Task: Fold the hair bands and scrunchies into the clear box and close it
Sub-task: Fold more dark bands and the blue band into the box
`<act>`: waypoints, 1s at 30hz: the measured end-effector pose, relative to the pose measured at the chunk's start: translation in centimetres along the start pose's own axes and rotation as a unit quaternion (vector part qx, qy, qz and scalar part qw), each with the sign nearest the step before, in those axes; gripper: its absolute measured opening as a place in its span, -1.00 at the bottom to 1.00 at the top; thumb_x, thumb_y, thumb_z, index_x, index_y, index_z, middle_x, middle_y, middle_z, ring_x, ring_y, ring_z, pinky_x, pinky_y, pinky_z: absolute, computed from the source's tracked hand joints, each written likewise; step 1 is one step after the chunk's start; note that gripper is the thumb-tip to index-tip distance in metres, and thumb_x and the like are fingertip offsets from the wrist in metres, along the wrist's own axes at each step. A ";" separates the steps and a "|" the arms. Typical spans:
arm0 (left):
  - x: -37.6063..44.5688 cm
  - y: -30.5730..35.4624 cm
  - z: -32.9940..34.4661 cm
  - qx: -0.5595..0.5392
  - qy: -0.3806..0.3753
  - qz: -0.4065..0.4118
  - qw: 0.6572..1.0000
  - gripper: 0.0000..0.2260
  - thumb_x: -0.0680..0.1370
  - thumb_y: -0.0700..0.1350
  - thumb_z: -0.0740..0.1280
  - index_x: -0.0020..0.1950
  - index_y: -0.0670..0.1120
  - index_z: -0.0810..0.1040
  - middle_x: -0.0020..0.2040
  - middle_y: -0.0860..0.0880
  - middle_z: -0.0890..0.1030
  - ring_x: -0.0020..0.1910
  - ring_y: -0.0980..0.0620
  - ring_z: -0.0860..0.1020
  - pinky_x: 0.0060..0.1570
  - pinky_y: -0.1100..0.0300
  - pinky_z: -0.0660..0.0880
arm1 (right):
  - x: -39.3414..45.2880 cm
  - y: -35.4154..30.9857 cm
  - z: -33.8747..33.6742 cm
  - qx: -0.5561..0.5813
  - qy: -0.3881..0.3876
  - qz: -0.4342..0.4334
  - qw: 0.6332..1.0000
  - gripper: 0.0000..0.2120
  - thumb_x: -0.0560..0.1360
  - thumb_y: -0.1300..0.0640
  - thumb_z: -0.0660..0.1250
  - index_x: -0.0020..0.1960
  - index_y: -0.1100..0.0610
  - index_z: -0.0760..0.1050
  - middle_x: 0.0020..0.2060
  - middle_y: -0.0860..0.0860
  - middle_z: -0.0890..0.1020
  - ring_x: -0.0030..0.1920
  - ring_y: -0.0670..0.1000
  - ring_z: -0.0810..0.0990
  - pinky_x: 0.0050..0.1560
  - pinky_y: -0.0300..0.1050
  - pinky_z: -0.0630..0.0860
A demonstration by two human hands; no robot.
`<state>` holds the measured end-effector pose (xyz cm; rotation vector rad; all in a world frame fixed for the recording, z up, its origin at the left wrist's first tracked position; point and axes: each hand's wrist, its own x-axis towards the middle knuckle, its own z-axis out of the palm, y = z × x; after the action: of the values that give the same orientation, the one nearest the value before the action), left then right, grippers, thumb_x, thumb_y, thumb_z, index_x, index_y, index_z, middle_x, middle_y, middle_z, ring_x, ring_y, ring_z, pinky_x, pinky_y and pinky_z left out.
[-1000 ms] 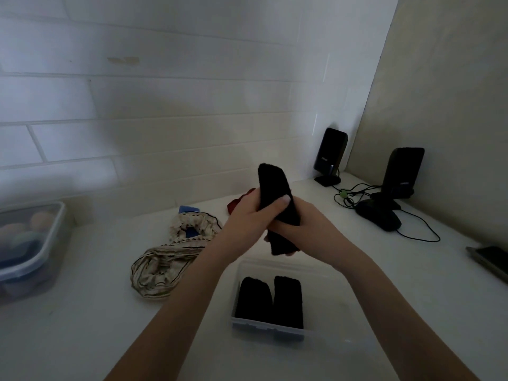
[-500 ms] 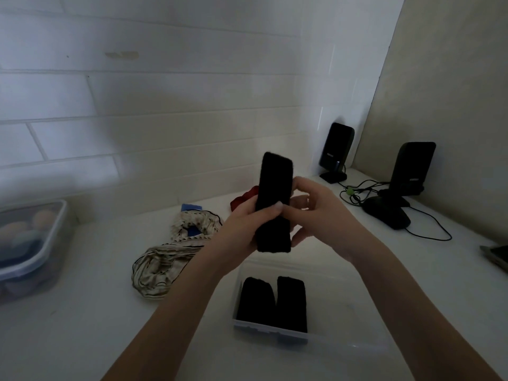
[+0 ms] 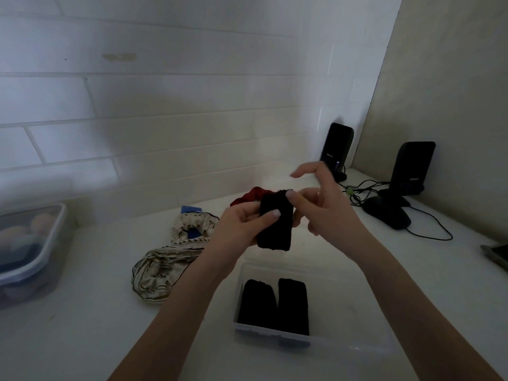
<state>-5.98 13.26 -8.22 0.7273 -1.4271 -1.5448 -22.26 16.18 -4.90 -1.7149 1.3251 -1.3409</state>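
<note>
My left hand grips a folded black hair band above the clear box, thumb across its front. My right hand pinches the band's top edge with thumb and a finger, the other fingers spread. Two folded black bands lie side by side in the left part of the box. On the white counter behind lie a cream patterned scrunchie or band, a blue piece under it, and a red scrunchie partly hidden by the black band.
A lidded plastic container with round items stands at the left. Two black speakers, a black mouse and cables occupy the back right corner. A dark flat device lies at the right edge.
The black band has been folded shorter and lowered. My right hand has shifted from its side to its top edge, with the fingers spreading.
</note>
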 end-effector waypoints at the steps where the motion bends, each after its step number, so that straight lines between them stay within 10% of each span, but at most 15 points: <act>1: 0.0 0.0 -0.1 0.005 0.009 0.010 1.000 -0.83 0.47 -0.18 0.36 0.05 -0.07 0.63 -0.09 -0.07 0.72 -0.08 -0.01 0.68 -0.17 0.13 0.59 | 0.0 -0.1 -0.1 -0.012 -0.026 -0.006 1.000 -0.73 0.52 0.17 0.32 0.18 0.00 0.37 -0.24 0.14 0.63 -0.36 0.04 0.58 -0.47 -0.36 0.38; 7: 0.0 0.1 0.0 0.113 0.041 0.100 0.988 -0.80 0.46 -0.31 0.36 0.00 -0.08 0.64 -0.06 -0.14 0.69 -0.10 0.07 0.64 -0.10 0.22 0.58 | 0.1 0.8 -0.2 -0.170 -0.078 -0.060 0.981 -0.56 0.36 0.03 0.49 0.22 -0.12 0.50 -0.02 -0.10 0.62 -0.26 -0.09 0.58 -0.09 -0.28 0.54; 12: -0.1 -0.4 0.1 0.264 -0.008 0.145 0.954 -0.67 0.47 -0.33 0.34 0.15 -0.01 0.54 0.08 0.02 0.61 0.05 0.21 0.56 -0.05 0.30 0.56 | 0.4 1.6 -0.7 -0.204 -0.033 -0.071 0.976 -0.62 0.35 0.15 0.50 0.11 -0.11 0.54 -0.05 -0.17 0.64 -0.15 -0.10 0.59 -0.06 -0.36 0.48; 21: -0.1 -0.1 -0.2 0.292 0.159 0.265 0.905 -0.51 0.34 -0.35 0.44 -0.05 0.21 0.39 -0.17 0.06 0.56 -0.17 0.19 0.57 -0.09 0.35 0.53 | 0.2 2.2 -0.9 -0.127 -0.042 -0.095 0.986 -0.71 0.37 0.20 0.50 -0.02 -0.07 0.51 -0.22 -0.17 0.64 -0.21 -0.16 0.58 -0.26 -0.46 0.40; 30: -0.3 -0.2 0.1 0.301 0.114 0.313 0.893 -0.42 0.28 -0.27 0.54 0.14 0.16 0.41 0.06 0.08 0.45 -0.02 0.16 0.53 -0.07 0.39 0.53 | 0.4 2.4 -1.6 -0.139 -0.076 -0.102 0.982 -0.68 0.38 0.17 0.49 -0.01 -0.18 0.51 -0.15 -0.13 0.64 -0.06 -0.01 0.59 -0.04 -0.12 0.56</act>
<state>-5.99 13.60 -8.47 0.6718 -1.7447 -0.4956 -24.56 15.24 -6.37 -2.1483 1.3267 -1.1431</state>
